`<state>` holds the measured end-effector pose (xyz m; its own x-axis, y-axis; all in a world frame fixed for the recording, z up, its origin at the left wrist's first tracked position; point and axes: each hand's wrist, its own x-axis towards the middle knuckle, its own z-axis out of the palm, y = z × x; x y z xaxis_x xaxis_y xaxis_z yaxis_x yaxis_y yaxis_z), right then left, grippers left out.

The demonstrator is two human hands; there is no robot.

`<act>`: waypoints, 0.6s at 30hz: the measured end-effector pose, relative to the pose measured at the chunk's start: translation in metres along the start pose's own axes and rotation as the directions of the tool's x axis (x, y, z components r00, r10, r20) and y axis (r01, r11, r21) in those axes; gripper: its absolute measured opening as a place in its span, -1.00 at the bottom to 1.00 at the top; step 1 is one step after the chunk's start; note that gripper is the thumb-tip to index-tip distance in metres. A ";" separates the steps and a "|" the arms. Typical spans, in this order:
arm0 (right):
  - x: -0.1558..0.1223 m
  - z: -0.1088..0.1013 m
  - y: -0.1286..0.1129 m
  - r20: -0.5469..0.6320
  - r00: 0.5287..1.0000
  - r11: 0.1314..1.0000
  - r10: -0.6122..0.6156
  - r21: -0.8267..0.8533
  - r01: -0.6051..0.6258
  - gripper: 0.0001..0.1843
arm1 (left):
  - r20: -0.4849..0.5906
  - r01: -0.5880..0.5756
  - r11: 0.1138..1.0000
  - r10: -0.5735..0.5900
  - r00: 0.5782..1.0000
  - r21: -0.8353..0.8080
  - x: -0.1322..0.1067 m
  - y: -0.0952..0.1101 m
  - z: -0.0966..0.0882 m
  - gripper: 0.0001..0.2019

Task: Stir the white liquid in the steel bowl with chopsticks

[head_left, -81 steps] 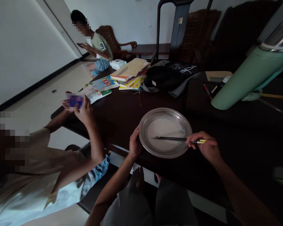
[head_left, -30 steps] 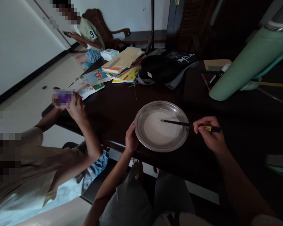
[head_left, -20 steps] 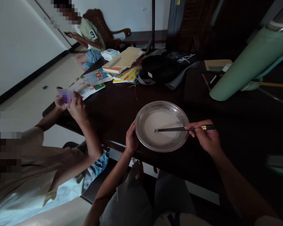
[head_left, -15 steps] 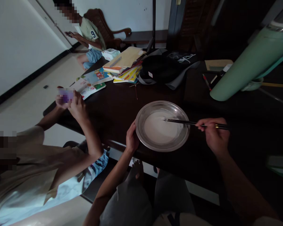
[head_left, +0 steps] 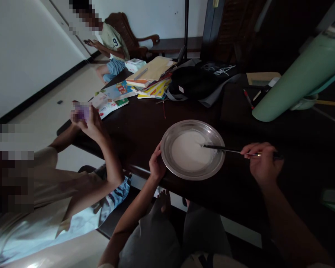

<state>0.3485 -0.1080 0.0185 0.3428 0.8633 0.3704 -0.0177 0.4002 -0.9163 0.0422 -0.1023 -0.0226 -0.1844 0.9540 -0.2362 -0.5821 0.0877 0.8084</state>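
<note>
A round stainless steel bowl (head_left: 167,163) of whitish batter-like liquid (head_left: 191,150) stands on the dark table. My left hand (head_left: 157,163) grips its left side, the fingers partly hidden under the rim. In my right hand (head_left: 264,162), closed beyond the bowl's right edge, is a pair of black chopsticks (head_left: 230,149) with a gold band. They cross the right rim, and their tips dip into the liquid right of its middle.
A large green flask (head_left: 293,76) stands at right. Stacked books (head_left: 149,80) and a black bag (head_left: 195,83) lie along the back. On my left, a person (head_left: 100,175) holds a blurred purple item; another person (head_left: 115,44) sits farther off.
My right hand has drawn back to the right, bringing the chopstick tips from near the liquid's middle toward its right side. My left hand stays on the bowl.
</note>
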 end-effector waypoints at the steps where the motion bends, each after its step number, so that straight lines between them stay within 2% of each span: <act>1: 0.000 0.000 0.001 0.028 0.999 0.999 0.029 0.032 -0.030 -0.50 | -0.005 -0.005 1.000 0.005 1.000 0.002 0.000 0.000 0.000 -0.51; 3: -0.003 0.002 0.002 0.207 0.974 0.995 0.088 0.026 -0.095 -0.53 | -0.008 -0.018 1.000 0.018 1.000 0.010 0.000 0.000 0.000 -0.52; 4: -0.005 0.003 0.003 0.317 0.943 0.995 0.100 -0.008 -0.103 -0.56 | -0.009 -0.023 1.000 0.023 1.000 0.015 0.000 0.001 0.000 -0.53; 6: -0.008 0.004 0.003 0.466 0.881 0.995 0.084 -0.085 -0.050 -0.64 | -0.015 -0.033 0.999 0.033 0.999 0.022 0.000 0.001 0.001 -0.55; 7: -0.009 0.004 0.003 0.474 0.879 0.995 0.052 -0.101 -0.004 -0.66 | -0.021 -0.036 0.999 0.036 0.999 0.025 0.000 0.001 0.002 -0.56; 8: -0.009 0.003 0.003 0.435 0.900 0.995 0.013 -0.096 0.032 -0.67 | -0.029 -0.038 0.999 0.039 0.999 0.030 0.000 0.002 0.003 -0.57; 10: -0.007 0.002 0.002 0.274 0.960 0.998 -0.051 -0.029 0.062 -0.62 | -0.043 -0.034 0.999 0.035 0.998 0.037 -0.001 0.002 0.004 -0.59; 12: -0.007 0.001 0.002 0.190 0.981 0.998 -0.042 0.050 0.033 -0.55 | -0.044 -0.023 0.999 0.025 0.999 0.042 -0.001 0.002 0.005 -0.59; 14: -0.008 0.001 0.002 0.295 0.955 0.998 0.011 0.052 -0.028 -0.54 | -0.036 -0.024 0.999 0.026 0.999 0.044 -0.001 0.001 0.004 -0.59; 16: -0.009 0.003 0.002 0.446 0.893 0.998 0.057 -0.026 -0.051 -0.59 | -0.030 -0.033 0.998 0.034 0.999 0.044 -0.001 0.001 0.004 -0.58; 17: -0.010 0.004 0.002 0.471 0.880 0.997 0.064 -0.060 -0.040 -0.61 | -0.032 -0.036 0.999 0.037 0.999 0.040 -0.001 0.001 0.004 -0.57; 18: -0.009 0.004 0.001 0.448 0.892 0.997 0.058 -0.075 -0.027 -0.61 | -0.034 -0.036 0.999 0.037 0.999 0.032 -0.001 0.001 0.004 -0.57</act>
<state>0.3414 -0.1141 0.0145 -0.1165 0.9312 0.3455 0.0432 0.3523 -0.9349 0.0452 -0.1022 -0.0191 -0.2326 0.9464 -0.2241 -0.5494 0.0623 0.8332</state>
